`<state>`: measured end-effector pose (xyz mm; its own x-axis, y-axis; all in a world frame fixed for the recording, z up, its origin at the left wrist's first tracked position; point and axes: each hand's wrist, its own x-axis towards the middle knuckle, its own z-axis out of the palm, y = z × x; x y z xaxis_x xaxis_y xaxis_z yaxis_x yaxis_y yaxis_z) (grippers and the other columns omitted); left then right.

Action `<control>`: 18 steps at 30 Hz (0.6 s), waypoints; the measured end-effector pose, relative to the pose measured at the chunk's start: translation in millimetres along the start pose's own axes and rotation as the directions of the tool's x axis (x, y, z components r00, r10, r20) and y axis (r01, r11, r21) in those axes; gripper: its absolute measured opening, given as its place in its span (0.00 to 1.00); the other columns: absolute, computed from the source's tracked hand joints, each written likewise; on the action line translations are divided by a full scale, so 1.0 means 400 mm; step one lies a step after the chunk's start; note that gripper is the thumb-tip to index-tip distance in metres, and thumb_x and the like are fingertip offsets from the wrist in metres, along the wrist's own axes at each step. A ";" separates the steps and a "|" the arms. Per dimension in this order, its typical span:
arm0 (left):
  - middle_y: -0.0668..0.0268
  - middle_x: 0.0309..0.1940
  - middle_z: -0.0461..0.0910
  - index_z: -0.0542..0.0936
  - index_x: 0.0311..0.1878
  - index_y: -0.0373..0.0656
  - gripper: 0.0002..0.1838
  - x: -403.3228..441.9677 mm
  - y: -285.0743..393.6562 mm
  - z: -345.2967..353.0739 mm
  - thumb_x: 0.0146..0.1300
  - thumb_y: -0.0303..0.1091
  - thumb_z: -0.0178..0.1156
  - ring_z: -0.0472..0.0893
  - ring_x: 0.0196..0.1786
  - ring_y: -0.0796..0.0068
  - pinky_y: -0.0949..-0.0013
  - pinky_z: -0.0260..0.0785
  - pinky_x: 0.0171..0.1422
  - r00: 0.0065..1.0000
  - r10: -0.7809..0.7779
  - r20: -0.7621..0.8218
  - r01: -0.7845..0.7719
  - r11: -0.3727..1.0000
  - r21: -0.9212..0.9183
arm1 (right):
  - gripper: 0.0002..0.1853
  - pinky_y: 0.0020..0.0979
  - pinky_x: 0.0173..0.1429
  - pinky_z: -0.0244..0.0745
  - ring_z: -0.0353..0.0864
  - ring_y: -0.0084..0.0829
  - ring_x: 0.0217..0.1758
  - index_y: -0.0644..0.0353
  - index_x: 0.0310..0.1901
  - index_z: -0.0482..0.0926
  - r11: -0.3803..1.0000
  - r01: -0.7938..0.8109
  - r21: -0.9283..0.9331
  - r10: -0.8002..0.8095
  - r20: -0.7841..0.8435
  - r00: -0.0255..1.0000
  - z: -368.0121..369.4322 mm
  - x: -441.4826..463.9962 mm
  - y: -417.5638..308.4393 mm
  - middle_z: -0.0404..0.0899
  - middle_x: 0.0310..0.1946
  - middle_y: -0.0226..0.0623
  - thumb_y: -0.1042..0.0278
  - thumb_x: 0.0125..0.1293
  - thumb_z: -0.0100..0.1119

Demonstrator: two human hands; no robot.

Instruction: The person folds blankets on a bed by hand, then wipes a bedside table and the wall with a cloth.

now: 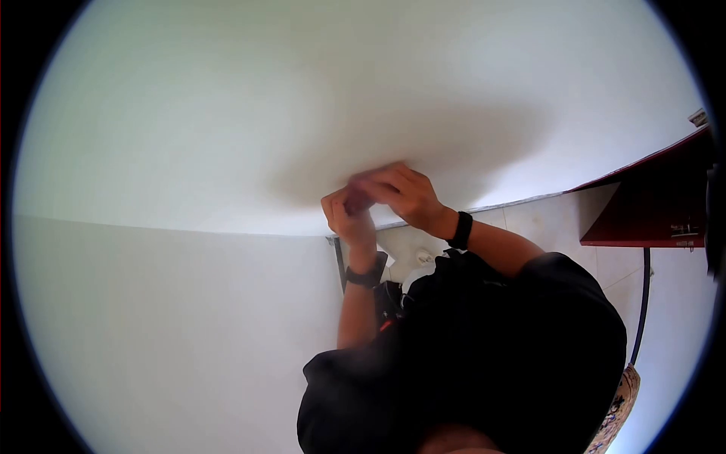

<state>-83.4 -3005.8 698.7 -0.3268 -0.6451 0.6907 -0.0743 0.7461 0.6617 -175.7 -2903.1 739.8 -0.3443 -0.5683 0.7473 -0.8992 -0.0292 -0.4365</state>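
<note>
Both hands meet close to a white wall (227,129). My left hand (344,216) is closed, with its fingers curled and a black band on the wrist. From the right, my right hand (404,195) reaches over to it, its fingers bent together and blurred at the tips; a black watch-like band (460,231) is on that wrist. Between the hands is a small dark reddish patch (358,200), too blurred to tell whether it is an object or shaded fingers. The hands cast a soft shadow on the wall.
A second wall (181,318) meets the first at the left. At the right is a dark red cabinet-like piece (643,216) with metal fittings. Pale floor tiles (529,216) show below the hands. Patterned cloth (622,401) lies at the lower right.
</note>
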 end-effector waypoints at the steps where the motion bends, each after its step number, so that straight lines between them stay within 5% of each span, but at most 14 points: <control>1: 0.61 0.36 0.76 0.79 0.36 0.36 0.14 0.000 0.012 0.013 0.45 0.12 0.62 0.79 0.39 0.64 0.69 0.72 0.41 0.999 0.031 -0.037 -0.032 0.999 -0.012 | 0.19 0.28 0.39 0.77 0.79 0.31 0.39 0.59 0.42 0.84 1.000 -0.002 0.001 0.002 -0.004 1.000 -0.007 -0.003 0.010 0.81 0.40 0.28 0.81 0.44 0.64; 5: 0.60 0.36 0.76 0.79 0.36 0.34 0.12 -0.018 0.060 0.080 0.48 0.10 0.60 0.79 0.38 0.65 0.69 0.74 0.38 0.996 0.064 -0.055 -0.068 0.994 -0.080 | 0.19 0.29 0.37 0.78 0.79 0.33 0.40 0.60 0.41 0.84 0.996 -0.084 0.040 0.086 -0.036 0.996 -0.038 -0.057 0.068 0.80 0.40 0.31 0.81 0.43 0.66; 9: 0.58 0.40 0.76 0.79 0.40 0.32 0.12 -0.050 0.179 0.181 0.53 0.10 0.58 0.81 0.35 0.67 0.70 0.79 0.32 0.997 0.065 0.049 -0.048 0.955 -0.294 | 0.21 0.31 0.36 0.78 0.80 0.37 0.40 0.62 0.41 0.85 0.998 0.027 -0.065 -0.035 -0.128 0.991 -0.181 -0.074 0.130 0.80 0.40 0.36 0.84 0.40 0.69; 13: 0.58 0.42 0.75 0.79 0.44 0.31 0.14 -0.177 0.176 0.327 0.54 0.09 0.59 0.83 0.33 0.68 0.72 0.81 0.29 0.972 -0.066 0.224 0.179 0.827 -0.533 | 0.14 0.29 0.37 0.79 0.81 0.35 0.40 0.61 0.40 0.85 0.984 -0.092 -0.153 0.065 -0.170 0.983 -0.280 -0.157 0.207 0.81 0.39 0.35 0.81 0.49 0.68; 15: 0.59 0.41 0.76 0.79 0.44 0.32 0.16 -0.239 0.198 0.373 0.51 0.09 0.61 0.83 0.32 0.67 0.73 0.80 0.28 0.950 -0.103 0.295 0.254 0.803 -0.538 | 0.17 0.29 0.36 0.78 0.80 0.35 0.39 0.62 0.40 0.85 0.976 -0.134 -0.170 0.098 -0.207 0.973 -0.325 -0.212 0.230 0.80 0.40 0.37 0.84 0.45 0.71; 18: 0.61 0.39 0.77 0.81 0.44 0.37 0.20 -0.273 0.211 0.415 0.45 0.11 0.64 0.82 0.32 0.66 0.72 0.78 0.29 0.940 -0.027 0.339 0.168 0.904 -0.393 | 0.17 0.30 0.35 0.78 0.80 0.35 0.39 0.61 0.41 0.85 0.974 -0.155 -0.163 0.117 -0.217 0.969 -0.359 -0.259 0.274 0.80 0.40 0.36 0.84 0.46 0.70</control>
<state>-210.4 -2845.0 630.7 -0.6247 -0.5710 0.5327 0.2483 0.5015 0.8287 -277.3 -2729.2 686.5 -0.4979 -0.3758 0.7816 -0.8670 0.1936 -0.4592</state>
